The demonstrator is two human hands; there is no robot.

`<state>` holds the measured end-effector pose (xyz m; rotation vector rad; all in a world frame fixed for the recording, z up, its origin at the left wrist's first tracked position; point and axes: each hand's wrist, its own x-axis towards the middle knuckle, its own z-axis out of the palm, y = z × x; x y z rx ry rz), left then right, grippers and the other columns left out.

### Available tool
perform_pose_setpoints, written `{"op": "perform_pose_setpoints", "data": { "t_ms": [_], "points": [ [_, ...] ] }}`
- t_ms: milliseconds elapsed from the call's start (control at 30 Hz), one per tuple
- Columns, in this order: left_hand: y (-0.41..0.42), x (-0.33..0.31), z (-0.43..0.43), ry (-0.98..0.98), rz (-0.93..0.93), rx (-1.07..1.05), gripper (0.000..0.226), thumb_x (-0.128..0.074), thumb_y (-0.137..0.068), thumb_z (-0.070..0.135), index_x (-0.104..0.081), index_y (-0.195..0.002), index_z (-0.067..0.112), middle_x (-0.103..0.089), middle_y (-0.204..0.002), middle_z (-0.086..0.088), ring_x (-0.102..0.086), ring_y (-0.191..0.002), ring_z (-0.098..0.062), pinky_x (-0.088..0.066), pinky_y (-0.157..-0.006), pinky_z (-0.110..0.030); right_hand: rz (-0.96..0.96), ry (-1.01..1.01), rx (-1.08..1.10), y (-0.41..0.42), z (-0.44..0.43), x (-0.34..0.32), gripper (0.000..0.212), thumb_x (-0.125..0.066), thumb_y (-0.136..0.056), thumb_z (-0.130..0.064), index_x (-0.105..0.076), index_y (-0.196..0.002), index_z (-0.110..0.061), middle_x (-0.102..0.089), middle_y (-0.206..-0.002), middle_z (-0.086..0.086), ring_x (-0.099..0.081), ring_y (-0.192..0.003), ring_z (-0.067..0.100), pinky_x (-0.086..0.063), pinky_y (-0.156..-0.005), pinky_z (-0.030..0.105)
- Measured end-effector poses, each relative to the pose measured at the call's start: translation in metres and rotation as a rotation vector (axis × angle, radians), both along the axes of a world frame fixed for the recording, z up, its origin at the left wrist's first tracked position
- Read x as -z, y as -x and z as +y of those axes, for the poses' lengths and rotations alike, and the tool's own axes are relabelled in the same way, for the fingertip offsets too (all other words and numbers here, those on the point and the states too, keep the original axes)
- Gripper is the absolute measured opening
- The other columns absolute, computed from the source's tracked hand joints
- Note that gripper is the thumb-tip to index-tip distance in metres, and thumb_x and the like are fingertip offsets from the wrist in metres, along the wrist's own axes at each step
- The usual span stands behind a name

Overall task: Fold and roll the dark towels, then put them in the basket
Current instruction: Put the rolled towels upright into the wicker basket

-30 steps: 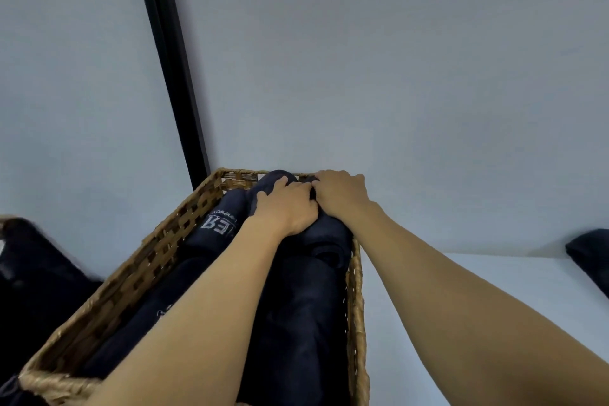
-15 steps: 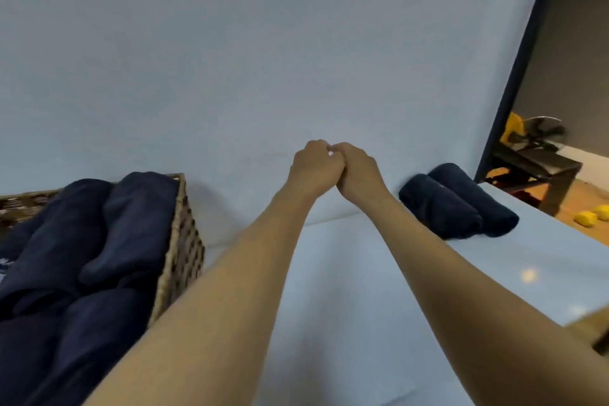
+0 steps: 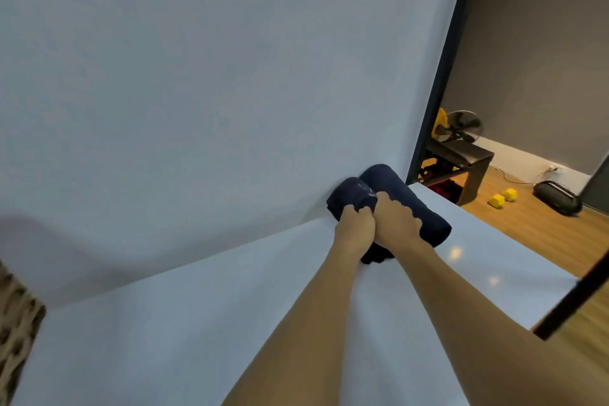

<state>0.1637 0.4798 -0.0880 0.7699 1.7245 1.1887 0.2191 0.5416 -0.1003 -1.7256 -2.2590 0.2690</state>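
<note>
Presently at far edge of white table (image 3: 197,323), against pale backdrop wall (image 3: 230,92): two dark rolled towels, side by side and touching. Left towel roll (image 3: 347,196): gripped by left hand (image 3: 354,231), fingers curled over its near end; faint light stitching on top. Right towel roll (image 3: 428,211): held by right hand (image 3: 397,224), fingers curled across its upper side. Hands close together, thumb sides touching. Wicker basket (image 3: 16,323): sliver only, at left frame edge, well apart from both rolls; contents out of view. Beyond table, right side: wooden floor (image 3: 527,234), dark bench (image 3: 468,158), fan (image 3: 461,127), two yellow objects (image 3: 502,198), black device (image 3: 557,198) near wall
</note>
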Motion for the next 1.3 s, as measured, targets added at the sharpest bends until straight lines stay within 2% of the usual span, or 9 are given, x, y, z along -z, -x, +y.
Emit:
{"op": "perform_pose_setpoints", "data": {
  "t_ms": [133,267,433,667,800,1000,1100,1200,1300],
  "points": [
    [0.009,0.000,0.000,0.048,-0.012,-0.049,0.053,-0.042,-0.096,0.037,-0.035,-0.143,0.013,-0.055,-0.132,-0.012,-0.056,-0.115,-0.028,-0.047,-0.099,-0.041,0.127,0.250,0.116,0.008,0.006,-0.001,0.029,-0.046,-0.099,-0.021,-0.054,-0.123,-0.007,-0.062,-0.102,0.011,-0.058,-0.102,0.028,-0.048,-0.086,0.038],
    [0.031,-0.009,-0.025,0.111,0.082,-0.091,0.069,-0.049,-0.082,0.056,-0.048,-0.134,0.010,-0.061,-0.123,-0.010,-0.057,-0.114,-0.029,-0.044,-0.103,-0.041,0.414,0.482,-0.063,0.016,-0.027,-0.009,0.018,-0.049,-0.094,-0.018,-0.058,-0.085,-0.005,-0.060,-0.083,0.007,-0.058,-0.077,0.020,-0.048,-0.069,0.028],
    [0.069,-0.059,-0.080,0.105,0.144,-0.150,0.065,-0.055,-0.068,0.050,-0.059,-0.122,0.013,-0.065,-0.113,-0.011,-0.063,-0.102,-0.029,-0.052,-0.093,-0.041,0.671,0.532,-0.207,0.050,-0.096,-0.062,0.050,-0.055,-0.073,-0.028,-0.054,-0.118,-0.006,-0.066,-0.105,0.013,-0.066,-0.090,0.026,-0.058,-0.068,0.036],
    [0.114,-0.189,-0.235,-0.036,0.467,-0.334,0.048,-0.059,-0.086,0.034,-0.054,-0.124,0.004,-0.065,-0.110,-0.013,-0.064,-0.097,-0.027,-0.054,-0.087,-0.036,0.848,0.543,-0.588,0.092,-0.247,-0.177,0.012,-0.047,-0.094,-0.008,-0.058,-0.091,-0.014,-0.066,-0.086,0.005,-0.062,-0.072,0.014,-0.046,-0.045,0.022],
    [0.130,-0.231,-0.353,-0.049,0.577,-0.453,0.026,-0.058,-0.088,0.031,-0.057,-0.104,0.009,-0.062,-0.088,-0.007,-0.062,-0.081,-0.020,-0.053,-0.081,-0.032,0.843,0.524,-0.853,0.121,-0.342,-0.209,0.017,-0.047,-0.090,-0.015,-0.061,-0.099,-0.017,-0.069,-0.091,0.002,-0.064,-0.079,0.015,-0.052,-0.053,0.024],
    [0.141,-0.224,-0.491,0.087,0.527,-0.592,0.040,-0.056,-0.089,0.040,-0.059,-0.115,0.011,-0.066,-0.101,-0.009,-0.065,-0.085,-0.022,-0.051,-0.062,-0.028,0.645,0.601,-1.092,0.151,-0.449,-0.206,0.035,-0.045,-0.094,-0.033,-0.047,-0.125,-0.017,-0.064,-0.095,0.001,-0.060,-0.075,0.014,-0.051,-0.051,0.024],
    [0.143,-0.196,-0.537,0.111,0.471,-0.629,0.046,-0.049,-0.094,0.043,-0.058,-0.125,0.011,-0.067,-0.110,-0.009,-0.066,-0.095,-0.024,-0.055,-0.077,-0.032,0.469,0.610,-1.168,0.154,-0.483,-0.190,0.038,-0.044,-0.096,-0.041,-0.054,-0.123,-0.016,-0.063,-0.094,0.003,-0.059,-0.070,0.015,-0.049,-0.049,0.022],
    [0.143,-0.163,-0.563,0.101,0.415,-0.646,0.039,-0.040,-0.100,0.039,-0.061,-0.124,0.016,-0.066,-0.117,-0.010,-0.064,-0.104,-0.025,-0.050,-0.097,-0.038,0.328,0.654,-1.178,0.153,-0.503,-0.172,0.050,-0.048,-0.098,-0.039,-0.042,-0.140,-0.014,-0.058,-0.095,0.004,-0.059,-0.064,0.013,-0.049,-0.042,0.020],
    [0.138,-0.137,-0.573,0.157,0.418,-0.599,0.034,-0.035,-0.102,0.028,-0.061,-0.123,0.019,-0.063,-0.122,-0.009,-0.060,-0.110,-0.022,-0.047,-0.100,-0.035,0.197,0.664,-1.187,0.149,-0.513,-0.159,0.048,-0.051,-0.097,-0.033,-0.042,-0.139,-0.012,-0.057,-0.089,0.005,-0.056,-0.053,0.011,-0.052,-0.044,0.021]
  ]
}}
